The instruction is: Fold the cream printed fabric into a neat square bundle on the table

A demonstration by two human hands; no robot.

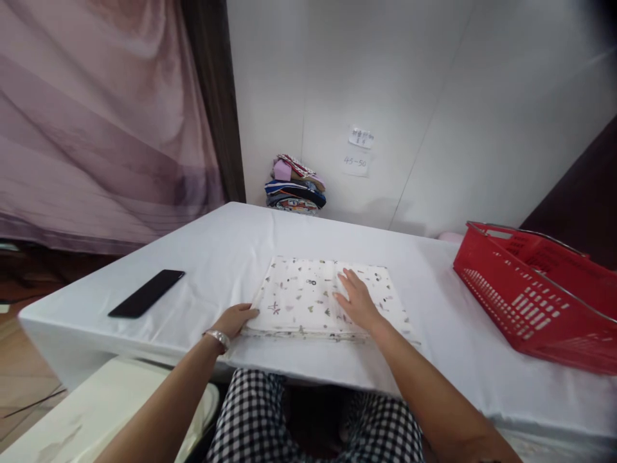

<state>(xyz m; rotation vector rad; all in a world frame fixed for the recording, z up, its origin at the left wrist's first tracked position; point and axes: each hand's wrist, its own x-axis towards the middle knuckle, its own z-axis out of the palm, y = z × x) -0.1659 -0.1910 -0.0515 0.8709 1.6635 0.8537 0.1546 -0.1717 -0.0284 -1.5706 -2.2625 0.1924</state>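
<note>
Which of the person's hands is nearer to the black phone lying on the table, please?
Left. The left hand rests at the near left corner of the folded cloth, closest to the black phone. The right hand lies flat on the cloth, farther away.

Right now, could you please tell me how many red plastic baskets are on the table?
1. The red plastic basket sits on the right side of the white-covered table, running past the picture's right edge, so another beyond it could be hidden.
</note>
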